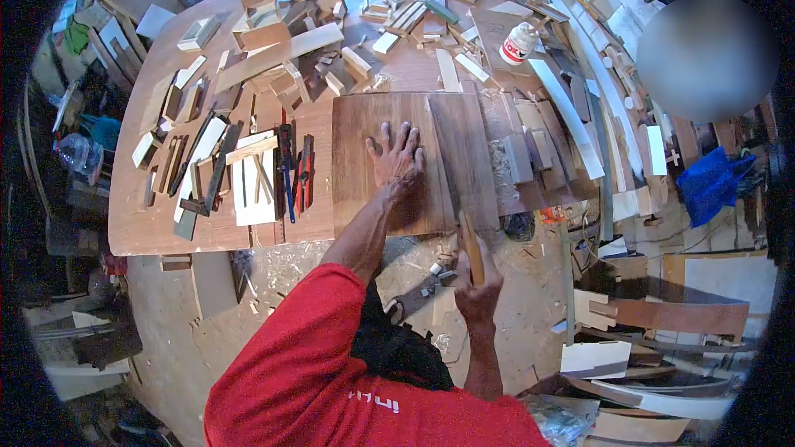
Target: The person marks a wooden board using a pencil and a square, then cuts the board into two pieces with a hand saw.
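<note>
My left hand [396,157] lies flat with fingers spread on a wide brown wooden board [356,157] on the workbench. Beside it to the right lies a darker plank [465,157]. My right hand [480,281] is closed around the wooden handle [470,244] of a hand tool at the board's near edge. The tool points away from me along the seam between board and plank. Its blade is hard to make out. My red sleeve covers the lower middle of the view.
Several wood offcuts and strips [273,50] litter the bench [141,223]. Red-handled tools [302,170] lie left of the board. A white glue bottle [520,41] stands at the back right. A blue bag [712,186] hangs right, near another person. Shavings cover the floor [290,269].
</note>
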